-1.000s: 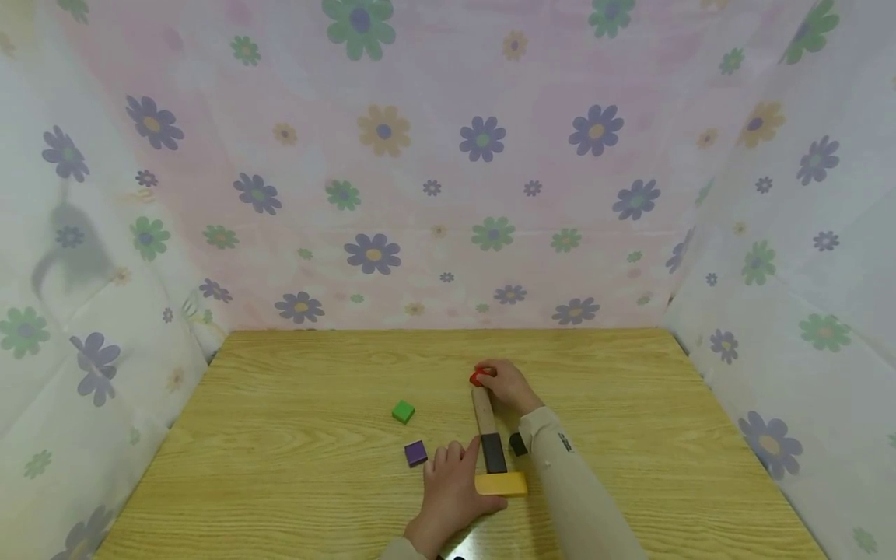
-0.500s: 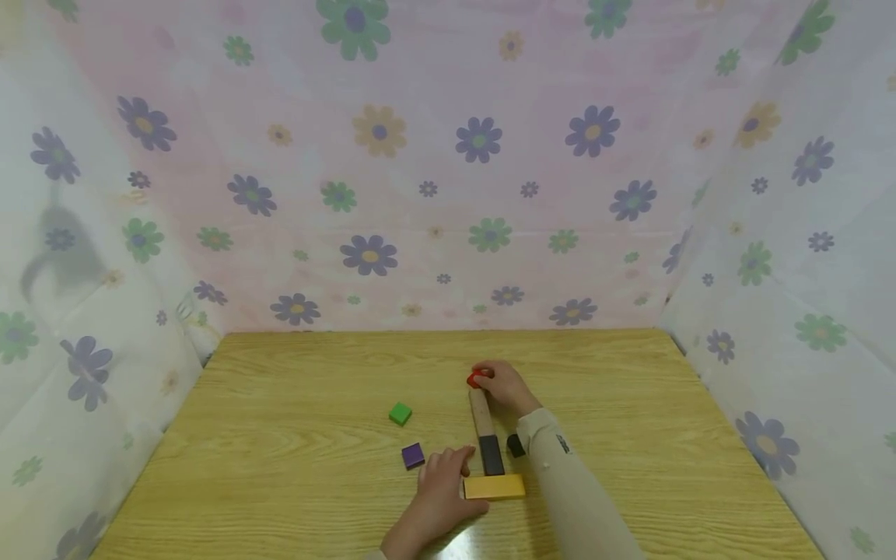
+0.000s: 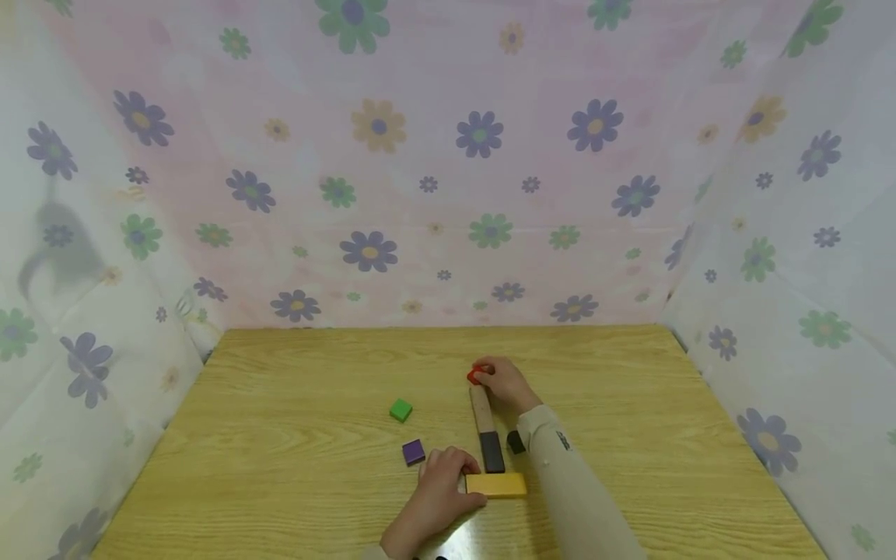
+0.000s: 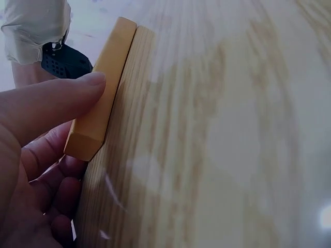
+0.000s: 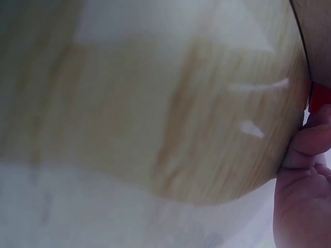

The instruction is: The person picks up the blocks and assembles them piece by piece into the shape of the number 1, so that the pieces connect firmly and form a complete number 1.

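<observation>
A yellow block (image 3: pixel 498 485) lies crosswise at the near end of a row of blocks. My left hand (image 3: pixel 439 486) pinches its left end; in the left wrist view the thumb (image 4: pixel 85 93) presses one side and the fingers are on the other. Beyond it, a dark block (image 3: pixel 492 453) and a plain wooden block (image 3: pixel 481 410) lie end to end, pointing away. At the far end my right hand (image 3: pixel 509 385) pinches a small red block (image 3: pixel 474 376) between thumb and fingers. Only a sliver of red block (image 5: pixel 320 98) shows in the right wrist view.
A green block (image 3: pixel 401 411) and a purple block (image 3: pixel 414 452) lie left of the row. Close to the right sleeve is a small black block (image 3: pixel 516 442). The wooden table (image 3: pixel 280 435) ends at a flowered cloth (image 3: pixel 420 295) behind and at both sides.
My left hand has shifted left, its index finger drawing back from beside the dark block and curling in at the yellow block's end. My right hand keeps its hold on the red block.
</observation>
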`<state>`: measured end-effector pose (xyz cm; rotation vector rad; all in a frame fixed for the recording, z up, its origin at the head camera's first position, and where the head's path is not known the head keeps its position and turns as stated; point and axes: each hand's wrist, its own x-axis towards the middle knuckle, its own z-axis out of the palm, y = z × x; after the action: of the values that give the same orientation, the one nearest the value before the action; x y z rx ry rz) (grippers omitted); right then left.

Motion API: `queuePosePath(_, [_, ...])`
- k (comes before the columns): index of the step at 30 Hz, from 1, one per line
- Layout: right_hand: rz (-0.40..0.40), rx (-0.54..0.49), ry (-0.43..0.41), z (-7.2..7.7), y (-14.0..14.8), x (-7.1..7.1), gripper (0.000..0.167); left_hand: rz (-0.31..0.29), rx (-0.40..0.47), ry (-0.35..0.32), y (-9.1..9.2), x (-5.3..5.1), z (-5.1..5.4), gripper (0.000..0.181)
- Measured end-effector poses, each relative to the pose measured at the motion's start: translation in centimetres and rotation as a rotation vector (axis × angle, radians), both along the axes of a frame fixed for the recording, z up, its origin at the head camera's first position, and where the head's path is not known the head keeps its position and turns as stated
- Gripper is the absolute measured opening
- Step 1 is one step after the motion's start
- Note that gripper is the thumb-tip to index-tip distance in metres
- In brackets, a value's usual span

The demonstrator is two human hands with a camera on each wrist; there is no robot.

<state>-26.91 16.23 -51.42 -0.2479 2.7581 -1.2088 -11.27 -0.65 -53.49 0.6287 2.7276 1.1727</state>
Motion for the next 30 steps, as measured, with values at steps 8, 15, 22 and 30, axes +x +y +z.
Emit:
queuePosePath(8, [0.000, -0.005, 0.009, -0.21, 0.03, -0.05, 0.026, 0.016, -0.001, 0.034, 0.21, 0.15, -0.21, 0.031])
queuePosePath(15, [-0.005, -0.009, -0.004, 0.11, -0.09, 0.08, 0.026, 0.047, -0.037, 0.000, 0.62, -0.06, -0.31, 0.031])
queuePosePath(22, [-0.013, -0.001, -0.015, 0.10, -0.06, 0.16, 0.028, 0.056, -0.036, -0.017, 0.80, -0.08, -0.24, 0.030])
queuePosePath(30, [-0.009, 0.009, -0.003, 0.14, -0.07, 0.08, 0.027, 0.064, -0.051, -0.008, 0.83, -0.10, -0.19, 0.030])
